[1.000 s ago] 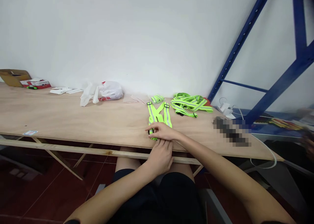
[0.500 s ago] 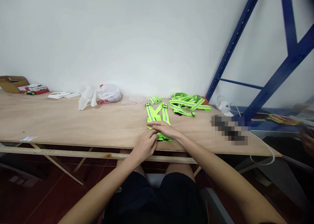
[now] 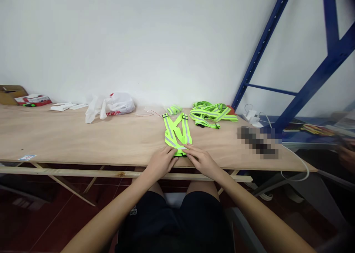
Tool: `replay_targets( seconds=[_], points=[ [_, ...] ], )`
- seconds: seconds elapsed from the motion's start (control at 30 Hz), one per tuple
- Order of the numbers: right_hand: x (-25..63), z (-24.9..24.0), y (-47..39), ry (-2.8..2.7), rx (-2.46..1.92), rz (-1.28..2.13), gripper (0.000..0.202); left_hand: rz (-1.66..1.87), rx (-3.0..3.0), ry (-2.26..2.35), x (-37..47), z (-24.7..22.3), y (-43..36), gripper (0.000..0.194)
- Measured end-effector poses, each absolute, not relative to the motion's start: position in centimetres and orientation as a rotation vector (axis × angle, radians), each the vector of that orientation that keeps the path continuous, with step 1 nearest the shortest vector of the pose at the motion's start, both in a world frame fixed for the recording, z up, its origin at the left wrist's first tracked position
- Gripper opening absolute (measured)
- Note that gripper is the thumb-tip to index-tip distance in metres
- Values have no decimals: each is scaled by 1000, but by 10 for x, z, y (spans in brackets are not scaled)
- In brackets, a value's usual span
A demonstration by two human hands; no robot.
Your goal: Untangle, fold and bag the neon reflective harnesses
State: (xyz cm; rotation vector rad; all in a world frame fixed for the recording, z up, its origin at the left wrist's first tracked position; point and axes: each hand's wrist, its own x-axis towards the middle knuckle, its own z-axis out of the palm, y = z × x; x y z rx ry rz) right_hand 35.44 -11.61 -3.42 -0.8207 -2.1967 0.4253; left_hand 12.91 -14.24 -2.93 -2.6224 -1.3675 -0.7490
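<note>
A neon yellow-green reflective strap vest lies on the wooden table, its two shoulder straps with black buckles pointing toward the wall. At its near end the straps are folded together, close to the table's front edge. My left hand touches the left side of that folded end, fingers closed around its edge. My right hand is at the right side, fingertips closed on the band. Behind the vest sits a small rolled green bundle, and to the right a loose heap of the same straps.
White plastic bag, papers and a red-white box stand left along the wall. A pixelated dark object, white plug and cable lie right, beside a blue metal frame. Another person's hand shows far right.
My right hand has moved off the middle of the vest to its right side, uncovering the straps. My left hand has shifted slightly left.
</note>
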Motion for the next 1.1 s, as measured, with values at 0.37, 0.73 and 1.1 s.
replay_targets(
  seconds=[0.37, 0.73, 1.1],
  points=[
    [358, -34, -109, -2276, -857, 320, 30, -535, -2646, -1378, 136, -16, -121, 39],
    [359, -18, -105, -2442, -883, 284, 16, -430, -2738, -1440, 134, -16, -122, 44],
    [364, -45, -143, -2416, -772, -1, 36, -538, -2619, -1363, 123, -50, -168, 60]
  ],
)
